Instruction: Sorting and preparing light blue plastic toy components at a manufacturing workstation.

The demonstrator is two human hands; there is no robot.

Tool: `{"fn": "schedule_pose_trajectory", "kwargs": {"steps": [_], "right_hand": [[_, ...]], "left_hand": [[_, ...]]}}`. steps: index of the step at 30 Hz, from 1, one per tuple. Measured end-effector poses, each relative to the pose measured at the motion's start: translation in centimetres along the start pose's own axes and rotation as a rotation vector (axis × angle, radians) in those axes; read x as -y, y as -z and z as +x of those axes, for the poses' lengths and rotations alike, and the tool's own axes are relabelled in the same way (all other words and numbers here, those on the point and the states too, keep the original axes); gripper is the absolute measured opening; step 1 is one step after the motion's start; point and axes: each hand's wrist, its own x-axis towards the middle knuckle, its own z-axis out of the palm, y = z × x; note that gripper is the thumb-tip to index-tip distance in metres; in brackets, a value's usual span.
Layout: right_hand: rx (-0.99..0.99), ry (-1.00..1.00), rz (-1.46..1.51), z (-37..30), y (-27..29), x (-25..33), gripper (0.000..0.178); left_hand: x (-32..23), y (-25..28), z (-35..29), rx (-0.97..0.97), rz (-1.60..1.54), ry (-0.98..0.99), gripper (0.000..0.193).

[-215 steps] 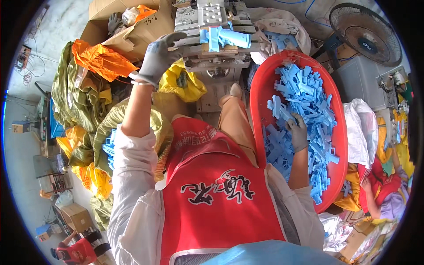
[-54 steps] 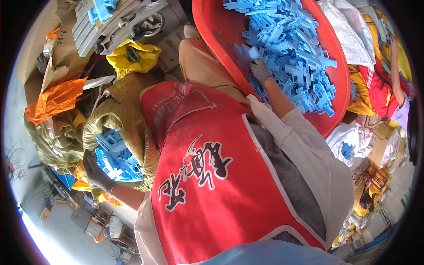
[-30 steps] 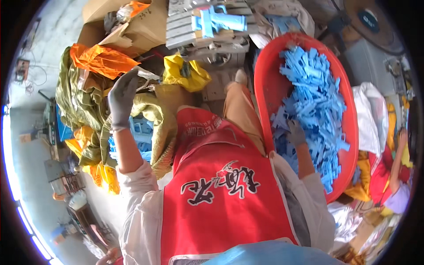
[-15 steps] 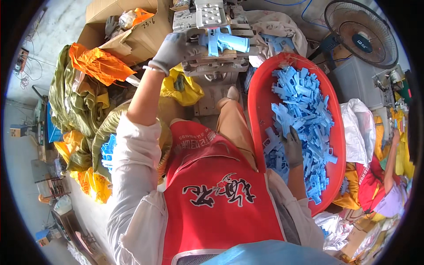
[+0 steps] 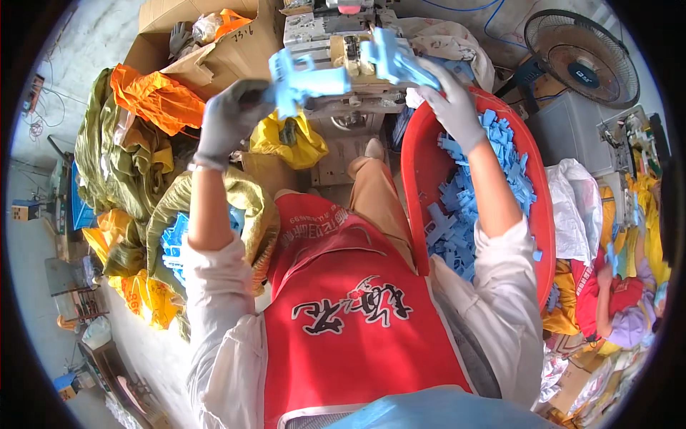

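Observation:
My left hand (image 5: pixel 230 121), in a grey glove, grips a light-blue plastic toy gun (image 5: pixel 309 81) by one end, left of the machine (image 5: pixel 300 30). My right hand (image 5: pixel 455 109), gloved too, is closed on a second blue toy gun (image 5: pixel 391 58). This one is tilted over the right side of the machine's small tan fixture (image 5: pixel 347 54); whether it touches is unclear. Right of my legs stands a red oval tub (image 5: pixel 416 222), heaped with blue toy guns (image 5: pixel 457 204).
An olive sack (image 5: pixel 161 222) with blue pieces inside stands open at my left. Behind it are an orange bag (image 5: pixel 153 100) and a cardboard box (image 5: pixel 207 61). A black fan (image 5: pixel 582 61) is at the far right. Another person (image 5: pixel 618 304) works at the right edge.
My left hand has drawn a toy gun off the machine, toward the left. My right hand has risen from the tub to the fixture with another one. The machine's upper head has moved back.

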Motion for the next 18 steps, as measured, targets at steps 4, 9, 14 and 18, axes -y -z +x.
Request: {"fn": "schedule_pose_trajectory", "kwargs": {"steps": [4,9,14,18], "right_hand": [[0.102,0.221,-0.319,3.0,-1.6,0.7,0.044],[0.315,0.317,-0.526,3.9,-0.7,0.8,0.045],[0.117,0.259,-0.183,1.5,1.5,2.2,0.046],[0.132,0.095,-0.371,-8.1,4.2,-6.1,0.042]], "left_hand": [[1.8,4.0,-6.7,-0.076,-0.047,0.217,0.034],[3.8,8.1,-14.5,-0.200,-0.026,0.429,0.036],[5.6,10.4,-20.5,-0.267,0.127,0.537,0.032],[6.9,13.4,-25.7,-0.309,0.093,0.606,0.032]]}}
